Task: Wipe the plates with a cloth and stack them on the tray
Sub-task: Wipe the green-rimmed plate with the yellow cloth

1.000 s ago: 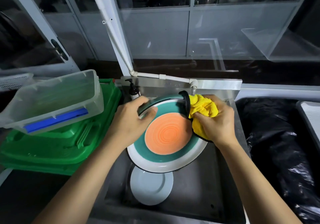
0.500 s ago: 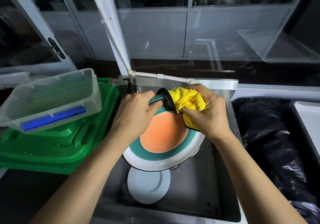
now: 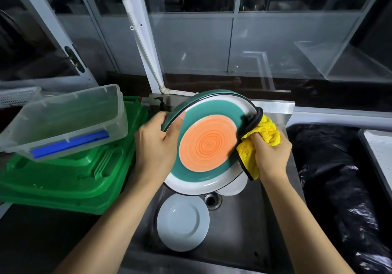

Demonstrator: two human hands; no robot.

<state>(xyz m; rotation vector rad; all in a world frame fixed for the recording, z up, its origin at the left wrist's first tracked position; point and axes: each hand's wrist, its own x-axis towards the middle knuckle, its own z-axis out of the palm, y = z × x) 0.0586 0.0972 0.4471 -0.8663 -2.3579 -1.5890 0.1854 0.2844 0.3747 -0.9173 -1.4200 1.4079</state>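
Head view: left hand (image 3: 156,146) grips ringed plate (image 3: 206,144), right hand (image 3: 272,157) clutches cloth (image 3: 268,130), over sink (image 3: 239,231) holding white plate (image 3: 182,222).

No writing, label, brand or number can be read anywhere. The ringed plate (image 3: 207,144) carries only coloured bands. The yellow cloth (image 3: 267,129), the clear tub (image 3: 63,118), the green tray (image 3: 63,181) and the pump bottle (image 3: 160,102) bear no legible marks.
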